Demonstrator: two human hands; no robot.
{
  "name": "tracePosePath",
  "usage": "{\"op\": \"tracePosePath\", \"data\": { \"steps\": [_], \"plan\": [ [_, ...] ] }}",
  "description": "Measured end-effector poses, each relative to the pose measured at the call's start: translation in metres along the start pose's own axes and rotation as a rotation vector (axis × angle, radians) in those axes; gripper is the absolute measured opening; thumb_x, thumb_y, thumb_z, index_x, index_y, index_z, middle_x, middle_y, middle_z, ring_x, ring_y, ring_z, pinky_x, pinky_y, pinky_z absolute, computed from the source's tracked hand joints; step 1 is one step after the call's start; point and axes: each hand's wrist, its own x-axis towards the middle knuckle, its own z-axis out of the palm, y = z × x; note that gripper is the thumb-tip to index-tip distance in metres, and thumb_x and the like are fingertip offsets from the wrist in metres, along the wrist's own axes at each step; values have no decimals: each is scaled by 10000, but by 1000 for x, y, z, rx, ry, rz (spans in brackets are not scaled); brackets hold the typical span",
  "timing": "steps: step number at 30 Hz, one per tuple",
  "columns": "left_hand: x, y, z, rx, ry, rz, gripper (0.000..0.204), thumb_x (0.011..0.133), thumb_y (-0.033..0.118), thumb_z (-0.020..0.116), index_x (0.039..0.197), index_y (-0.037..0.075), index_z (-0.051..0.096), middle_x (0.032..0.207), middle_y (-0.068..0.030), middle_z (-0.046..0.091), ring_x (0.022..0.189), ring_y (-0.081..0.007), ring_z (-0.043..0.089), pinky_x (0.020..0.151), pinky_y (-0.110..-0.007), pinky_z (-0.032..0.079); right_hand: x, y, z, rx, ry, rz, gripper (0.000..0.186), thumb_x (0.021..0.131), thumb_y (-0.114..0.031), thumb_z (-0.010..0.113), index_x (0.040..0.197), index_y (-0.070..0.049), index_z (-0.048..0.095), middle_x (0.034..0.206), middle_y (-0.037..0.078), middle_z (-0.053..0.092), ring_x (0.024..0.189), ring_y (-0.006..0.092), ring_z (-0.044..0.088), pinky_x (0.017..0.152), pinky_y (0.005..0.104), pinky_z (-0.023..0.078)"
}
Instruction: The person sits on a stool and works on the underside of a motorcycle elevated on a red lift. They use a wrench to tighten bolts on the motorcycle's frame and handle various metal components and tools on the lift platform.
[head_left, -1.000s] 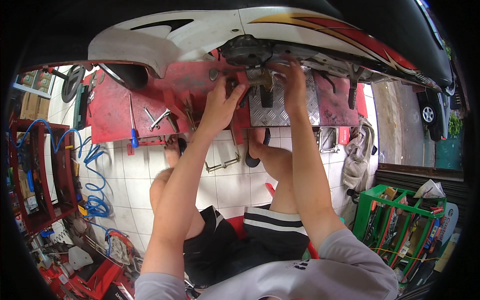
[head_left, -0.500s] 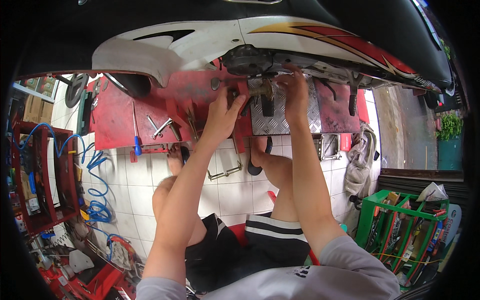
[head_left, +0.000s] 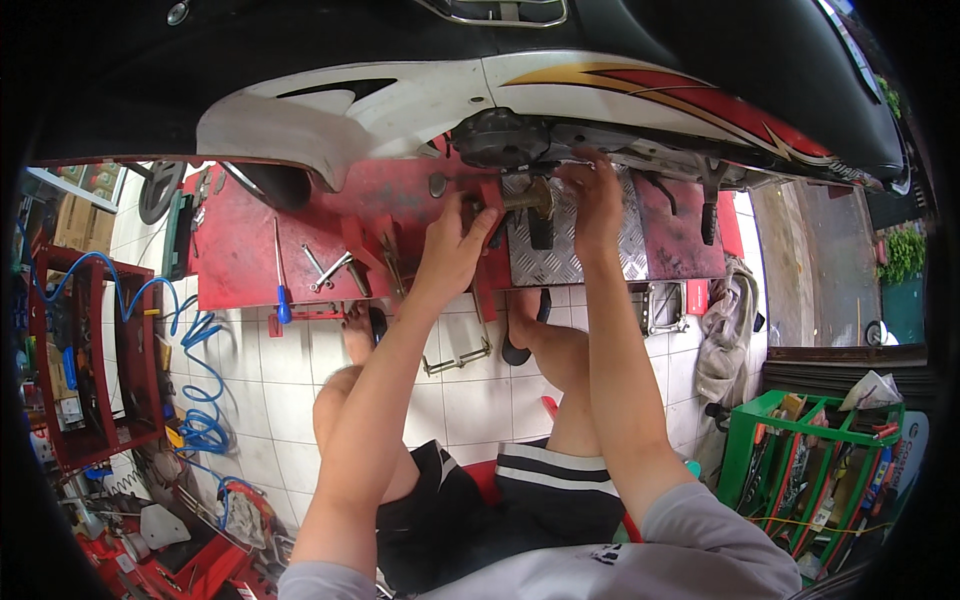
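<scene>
My left hand (head_left: 452, 248) is closed round a red metal clamp (head_left: 493, 222) on the lift table, its thumb lying along the near side. A thick brass-coloured threaded screw (head_left: 523, 200) with a round flange sticks out of the clamp to the right. My right hand (head_left: 598, 212) is raised just right of the flange, under the motorcycle's dark engine cover (head_left: 500, 137). Its fingers are apart and bent a little, and I see nothing in them. A dark pedal-like bar (head_left: 541, 230) stands below the flange.
The motorcycle (head_left: 390, 95) spans the top of the view. On the red lift table (head_left: 230, 240) lie a blue-handled screwdriver (head_left: 282, 290) and several wrenches (head_left: 330, 268). A blue coiled hose (head_left: 205, 400) hangs at left by a red rack (head_left: 90, 350). A green tool rack (head_left: 740, 440) stands at right.
The whole view has shifted slightly, so the scene sits a little lower. My left hand stays on the clamp. My right hand has turned slightly beside the flange.
</scene>
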Motion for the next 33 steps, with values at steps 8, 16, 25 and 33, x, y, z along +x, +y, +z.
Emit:
{"op": "tracePosePath", "data": {
  "steps": [8, 16, 25, 33],
  "plan": [
    [-2, 1, -1, 7, 0, -7, 530, 943, 407, 542, 1254, -12, 453, 870, -115, 620, 614, -135, 582, 553, -278, 450, -5, -7, 9, 52, -18, 80, 490, 949, -398, 341, 1241, -31, 483, 1013, 141, 669, 1038, 216, 560, 927, 351, 354],
    [-2, 0, -1, 43, 10, 6, 518, 941, 399, 551, 1253, -6, 470, 887, -101, 638, 619, -130, 582, 556, -274, 451, -3, -10, 12, 5, -53, 40, 490, 947, -380, 350, 1242, -9, 475, 996, 167, 660, 1063, 233, 561, 937, 343, 347],
    [-1, 4, -1, 32, 27, 5, 541, 926, 405, 566, 1177, -65, 474, 745, -185, 652, 617, -252, 663, 590, -345, 502, -2, -8, 9, -55, -26, 65, 465, 940, -368, 387, 1202, 1, 493, 927, 140, 666, 1010, 220, 592, 932, 344, 357],
    [-2, 5, -1, 62, 35, 13, 502, 933, 398, 558, 1174, -38, 492, 721, -163, 645, 611, -234, 654, 585, -338, 497, 0, -4, 6, 34, 67, 35, 383, 918, -284, 427, 1090, 33, 556, 857, 109, 665, 889, 194, 613, 817, 313, 424]
  ]
}}
